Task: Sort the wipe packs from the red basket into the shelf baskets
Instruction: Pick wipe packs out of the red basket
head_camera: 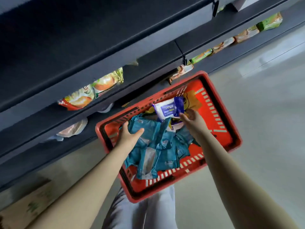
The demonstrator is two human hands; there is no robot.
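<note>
Head view, looking down. Dark shelf (pixel 99 47) across the upper left, snack bags (pixel 92 91) poking from its tiers; no shelf baskets can be made out. Red basket (pixel 219 138) just beside the shelf foot, holding all the packs. Teal packs (pixel 158 146), a loose heap of thin sachets filling the basket's middle: judged light, limp and slick, likely to slide off one another, so best pinched by a sealed edge or gathered several at once. White pack (pixel 166 109), thicker, at the far end: judged soft but fuller, best taken across its short width. Left hand (pixel 130 136), thumb and forefinger spread straight against a teal sachet, nothing closed round it. Right hand (pixel 193 119), fingers relaxed and apart, one fingertip touching the white pack's edge, holding nothing
</note>
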